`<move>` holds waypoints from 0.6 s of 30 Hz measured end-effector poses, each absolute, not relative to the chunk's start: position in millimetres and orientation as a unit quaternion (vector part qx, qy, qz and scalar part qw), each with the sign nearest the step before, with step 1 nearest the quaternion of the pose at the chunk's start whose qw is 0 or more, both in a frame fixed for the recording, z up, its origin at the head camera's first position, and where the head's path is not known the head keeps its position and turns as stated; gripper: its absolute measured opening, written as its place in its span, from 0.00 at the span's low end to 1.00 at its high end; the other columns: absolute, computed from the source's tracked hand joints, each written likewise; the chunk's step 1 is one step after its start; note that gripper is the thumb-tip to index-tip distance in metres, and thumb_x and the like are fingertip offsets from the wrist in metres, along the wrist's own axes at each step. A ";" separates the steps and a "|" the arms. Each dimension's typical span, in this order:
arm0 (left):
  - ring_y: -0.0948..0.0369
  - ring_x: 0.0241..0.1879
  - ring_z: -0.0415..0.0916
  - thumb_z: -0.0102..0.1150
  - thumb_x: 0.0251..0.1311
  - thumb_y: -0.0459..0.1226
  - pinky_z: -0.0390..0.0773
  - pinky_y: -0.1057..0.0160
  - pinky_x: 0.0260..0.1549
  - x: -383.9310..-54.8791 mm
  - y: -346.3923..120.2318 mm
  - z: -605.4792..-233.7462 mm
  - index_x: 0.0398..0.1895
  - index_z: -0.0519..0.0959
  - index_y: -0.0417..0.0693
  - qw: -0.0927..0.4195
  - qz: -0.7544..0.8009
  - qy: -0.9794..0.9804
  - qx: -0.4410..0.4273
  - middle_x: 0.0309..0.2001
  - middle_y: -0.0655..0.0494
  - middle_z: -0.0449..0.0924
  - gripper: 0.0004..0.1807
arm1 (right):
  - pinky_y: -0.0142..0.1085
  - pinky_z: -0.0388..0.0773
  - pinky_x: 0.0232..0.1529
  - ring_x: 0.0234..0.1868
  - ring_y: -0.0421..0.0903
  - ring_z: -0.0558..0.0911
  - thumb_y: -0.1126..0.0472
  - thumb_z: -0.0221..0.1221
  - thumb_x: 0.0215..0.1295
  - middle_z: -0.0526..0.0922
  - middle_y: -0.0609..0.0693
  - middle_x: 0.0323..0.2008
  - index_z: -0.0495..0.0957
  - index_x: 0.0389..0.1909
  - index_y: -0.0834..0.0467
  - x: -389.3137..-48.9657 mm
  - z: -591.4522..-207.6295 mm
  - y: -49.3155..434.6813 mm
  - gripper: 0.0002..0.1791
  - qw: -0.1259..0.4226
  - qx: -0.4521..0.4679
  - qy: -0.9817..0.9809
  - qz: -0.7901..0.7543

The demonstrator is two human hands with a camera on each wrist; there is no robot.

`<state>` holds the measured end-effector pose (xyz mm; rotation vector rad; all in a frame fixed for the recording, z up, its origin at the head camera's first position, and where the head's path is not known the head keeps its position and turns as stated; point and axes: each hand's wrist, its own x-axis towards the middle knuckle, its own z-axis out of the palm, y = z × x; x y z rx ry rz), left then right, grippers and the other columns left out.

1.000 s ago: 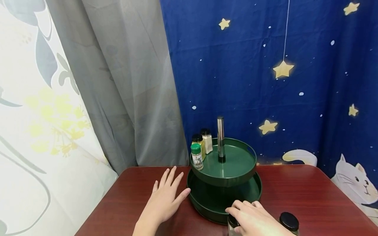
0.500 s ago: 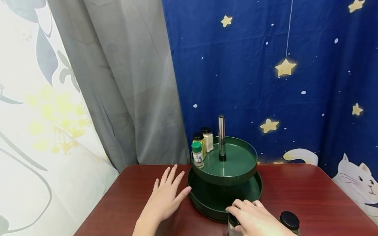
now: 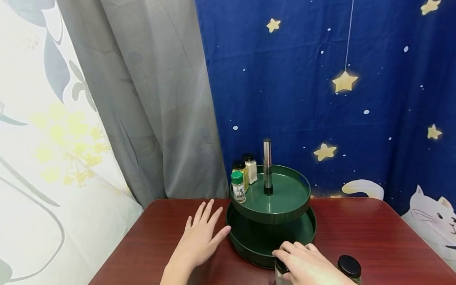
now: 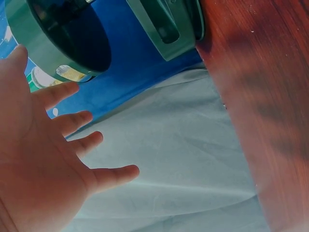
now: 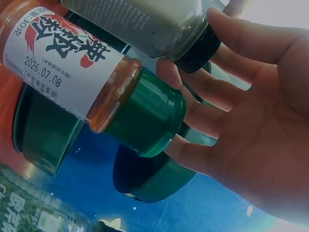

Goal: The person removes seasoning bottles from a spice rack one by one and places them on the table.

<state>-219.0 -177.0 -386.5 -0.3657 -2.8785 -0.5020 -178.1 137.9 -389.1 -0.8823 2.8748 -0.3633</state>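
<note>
My right hand pinches the black cap of a clear spice jar, thumb on one side and a fingertip on the other. Right by its fingers in the right wrist view is a bottle of orange-brown powder with a green cap. Spread fingers show on my left hand, which holds nothing; its thumb tip is at the rim of a green two-tier rack. Up on the top tier, at the left, stand a small green-capped shaker, a black-capped yellow jar and a black-capped white jar.
A black-capped jar of green flakes stands right of my right hand. The rack's metal post rises from the top tier. Behind the red-brown table hang a grey curtain and a blue star curtain.
The head view has shifted slightly. Both hands keep the same pose, and the jars and rack stay where they were.
</note>
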 end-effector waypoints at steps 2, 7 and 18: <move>0.46 0.87 0.44 0.41 0.74 0.72 0.52 0.23 0.76 -218.6 -176.8 -386.3 0.82 0.67 0.60 0.101 -0.169 -0.972 -0.125 0.88 0.54 0.49 0.43 | 0.42 0.79 0.44 0.46 0.41 0.80 0.48 0.73 0.65 0.83 0.40 0.49 0.83 0.61 0.48 -178.2 -390.1 138.1 0.25 0.055 -0.292 0.948 -0.118; 0.46 0.87 0.45 0.42 0.74 0.72 0.53 0.23 0.76 -218.2 -176.9 -386.7 0.82 0.67 0.59 0.101 -0.169 -0.972 -0.126 0.88 0.53 0.50 0.43 | 0.44 0.80 0.45 0.46 0.42 0.80 0.48 0.72 0.66 0.83 0.40 0.49 0.83 0.61 0.48 -178.5 -392.9 137.9 0.24 0.057 -0.291 0.947 -0.120; 0.46 0.87 0.45 0.41 0.74 0.72 0.53 0.23 0.76 -218.5 -177.0 -387.1 0.82 0.67 0.60 0.104 -0.167 -0.972 -0.128 0.88 0.53 0.50 0.44 | 0.44 0.80 0.46 0.47 0.42 0.78 0.46 0.71 0.67 0.83 0.41 0.50 0.82 0.62 0.47 -178.5 -391.3 136.2 0.24 0.063 -0.291 0.947 -0.122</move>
